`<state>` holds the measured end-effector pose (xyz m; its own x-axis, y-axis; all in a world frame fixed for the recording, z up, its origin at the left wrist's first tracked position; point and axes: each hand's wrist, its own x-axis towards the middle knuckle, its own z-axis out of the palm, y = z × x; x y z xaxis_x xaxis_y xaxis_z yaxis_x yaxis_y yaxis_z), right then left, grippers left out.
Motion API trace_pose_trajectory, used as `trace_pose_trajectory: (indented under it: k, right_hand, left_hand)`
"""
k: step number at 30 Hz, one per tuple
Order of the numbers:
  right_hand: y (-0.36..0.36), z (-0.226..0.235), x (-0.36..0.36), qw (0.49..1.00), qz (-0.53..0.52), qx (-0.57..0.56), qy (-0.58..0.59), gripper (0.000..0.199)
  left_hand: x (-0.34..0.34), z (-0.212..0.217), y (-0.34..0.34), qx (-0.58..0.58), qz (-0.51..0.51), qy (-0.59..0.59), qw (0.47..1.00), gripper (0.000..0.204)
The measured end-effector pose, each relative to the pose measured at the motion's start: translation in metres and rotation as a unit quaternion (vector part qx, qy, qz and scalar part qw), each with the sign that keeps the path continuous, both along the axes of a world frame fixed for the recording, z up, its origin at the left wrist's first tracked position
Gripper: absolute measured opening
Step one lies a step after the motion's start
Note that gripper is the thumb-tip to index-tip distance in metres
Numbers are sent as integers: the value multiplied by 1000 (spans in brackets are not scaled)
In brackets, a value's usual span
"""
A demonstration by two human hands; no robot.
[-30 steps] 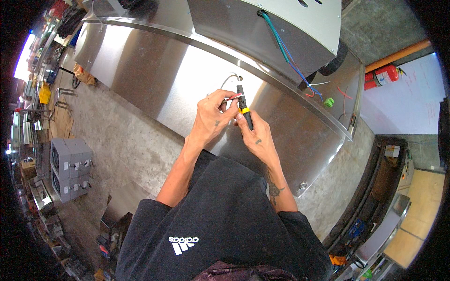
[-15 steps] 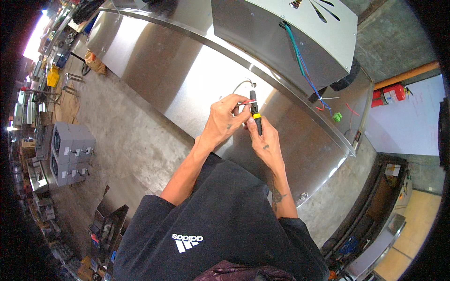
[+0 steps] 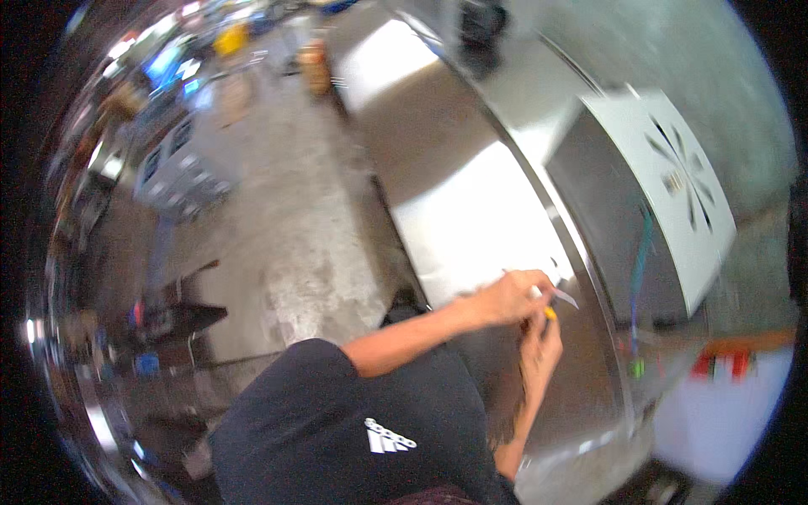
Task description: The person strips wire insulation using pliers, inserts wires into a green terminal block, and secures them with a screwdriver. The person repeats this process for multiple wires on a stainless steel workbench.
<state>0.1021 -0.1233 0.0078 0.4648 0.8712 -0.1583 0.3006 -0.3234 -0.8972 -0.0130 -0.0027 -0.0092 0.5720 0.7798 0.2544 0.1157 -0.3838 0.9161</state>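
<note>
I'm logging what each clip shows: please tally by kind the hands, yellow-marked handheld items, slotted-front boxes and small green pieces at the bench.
Hands: 2 (left hand, right hand)
Yellow-marked item: 1, mostly hidden
Slotted-front box: 1
Green piece: 1, blurred
Total: 5

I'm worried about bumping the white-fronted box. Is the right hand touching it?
Apart: the head view, though blurred, shows steel surface between the right hand and the white-fronted box.
</note>
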Motion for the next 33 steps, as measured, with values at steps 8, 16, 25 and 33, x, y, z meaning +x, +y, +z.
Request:
trace_pose_trajectory:
  k: [8,16,25,33]
  right_hand:
    - [-3,-25,5,994,54,85,-51,49]
    - [5,-11,8,997,52,50,-31,50]
    - [4,-36,35,986,104,103,85,48]
    - [12,4,6,984,50,11,173,38]
  left_hand:
    - [-5,-2,-7,63,5,-53,997,18]
    - [-9,9,-2,41,3,-54,998,17]
    - [-21,20,14,-47,-147,39,987,46]
    - [13,-58,26,145,35,-146,978,43]
